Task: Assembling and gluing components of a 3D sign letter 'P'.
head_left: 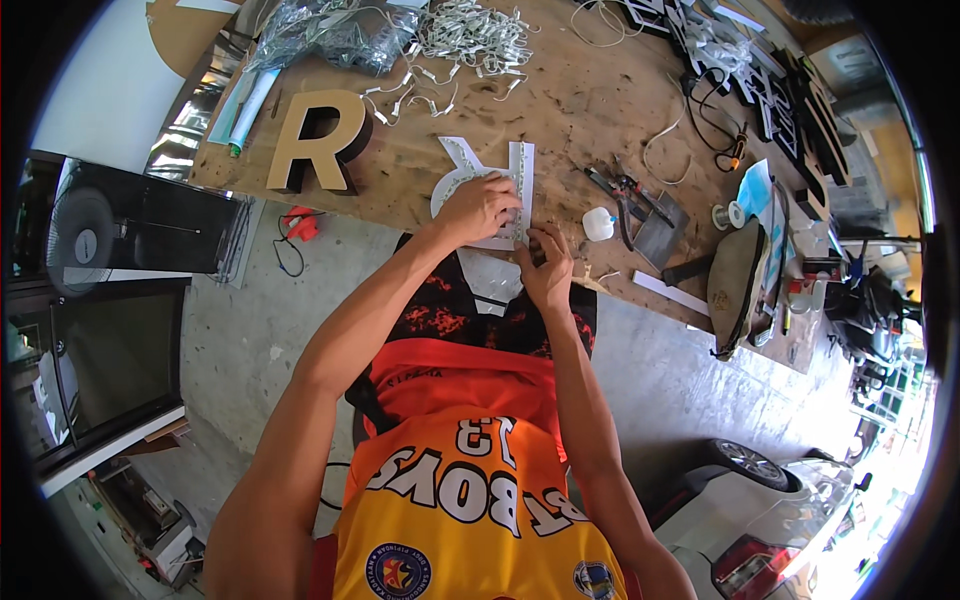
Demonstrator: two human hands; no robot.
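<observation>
A white letter-shaped panel (521,165) lies at the table's near edge, with a strip of small LEDs along its limbs. My left hand (478,210) rests over its middle, fingers bent and pressed together against it, hiding part of the strip. At the panel's lower right corner, my right hand (547,265) is closed, thumb and forefinger at the edge. Whether a strip end lies between those fingers is too small to tell. To the left stands a gold-faced, black-sided letter (318,140).
White LED modules (475,40) lie heaped beside clear plastic bags (335,35) at the back. On the right are a small white bottle (599,224), pliers (630,190), a dark metal plate (662,228), a solder spool (727,215), a pouch (737,285) and loose cables (703,105).
</observation>
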